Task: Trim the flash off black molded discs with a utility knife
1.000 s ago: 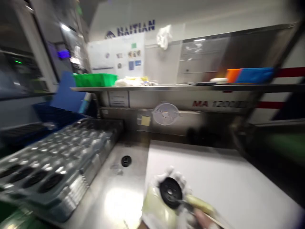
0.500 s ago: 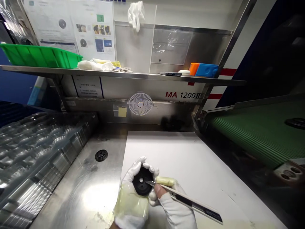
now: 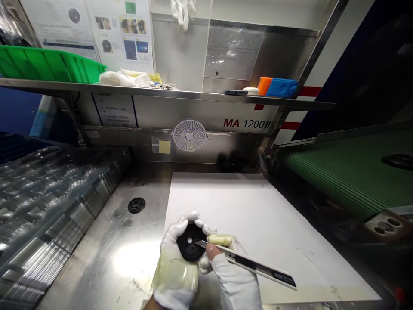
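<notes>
My left hand (image 3: 176, 262), in a white glove with a yellowish coated palm, is closed round a black round disc (image 3: 186, 251) with a hole at its centre. Fingers wrap its left and top edges. My right hand (image 3: 234, 271), also gloved but with the thumb bare, grips a utility knife (image 3: 258, 266) with a white and black handle. The blade tip lies over the disc's face, just right of the hole; whether it touches cannot be seen. Another black ribbed disc (image 3: 136, 205) rests on the metal table, left of my hands.
White paper (image 3: 226, 202) covers the table's middle. Stacked clear plastic trays (image 3: 64, 202) stand at left. A green conveyor belt (image 3: 342, 176) at right carries a black disc (image 3: 398, 161). Behind, a white fan (image 3: 189, 135) sits beneath a shelf (image 3: 193, 93) holding a green bin (image 3: 48, 64).
The camera view has tilted slightly, so the shelf sits higher. Both hands, the disc and the knife stay together, shifted slightly left in view; the blade now reaches slightly nearer the hole.
</notes>
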A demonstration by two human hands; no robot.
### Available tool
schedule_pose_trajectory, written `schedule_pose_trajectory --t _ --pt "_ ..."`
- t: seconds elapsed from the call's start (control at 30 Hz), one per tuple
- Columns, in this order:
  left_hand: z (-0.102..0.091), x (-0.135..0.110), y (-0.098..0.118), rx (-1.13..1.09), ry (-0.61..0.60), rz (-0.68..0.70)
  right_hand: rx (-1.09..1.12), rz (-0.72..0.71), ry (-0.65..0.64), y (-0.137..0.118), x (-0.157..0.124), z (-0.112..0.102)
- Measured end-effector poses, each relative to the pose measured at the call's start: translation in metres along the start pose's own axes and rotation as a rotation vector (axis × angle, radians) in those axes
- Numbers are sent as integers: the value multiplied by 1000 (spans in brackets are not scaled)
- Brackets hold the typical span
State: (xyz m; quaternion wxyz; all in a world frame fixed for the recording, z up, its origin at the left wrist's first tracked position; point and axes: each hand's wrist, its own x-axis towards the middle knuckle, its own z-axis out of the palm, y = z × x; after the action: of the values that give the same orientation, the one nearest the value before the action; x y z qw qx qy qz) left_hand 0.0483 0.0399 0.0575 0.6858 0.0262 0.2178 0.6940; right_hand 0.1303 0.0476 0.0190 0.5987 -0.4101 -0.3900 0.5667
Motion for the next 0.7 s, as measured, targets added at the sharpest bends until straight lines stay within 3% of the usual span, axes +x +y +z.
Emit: schedule_pose_trajectory --t 0.17,0.7 --pt "7 2 3 -72 11 -62 -40 56 -16 -3 -4 3" --pt "7 -1 -2 -3 94 7 -44 87 25 -11 -8 7"
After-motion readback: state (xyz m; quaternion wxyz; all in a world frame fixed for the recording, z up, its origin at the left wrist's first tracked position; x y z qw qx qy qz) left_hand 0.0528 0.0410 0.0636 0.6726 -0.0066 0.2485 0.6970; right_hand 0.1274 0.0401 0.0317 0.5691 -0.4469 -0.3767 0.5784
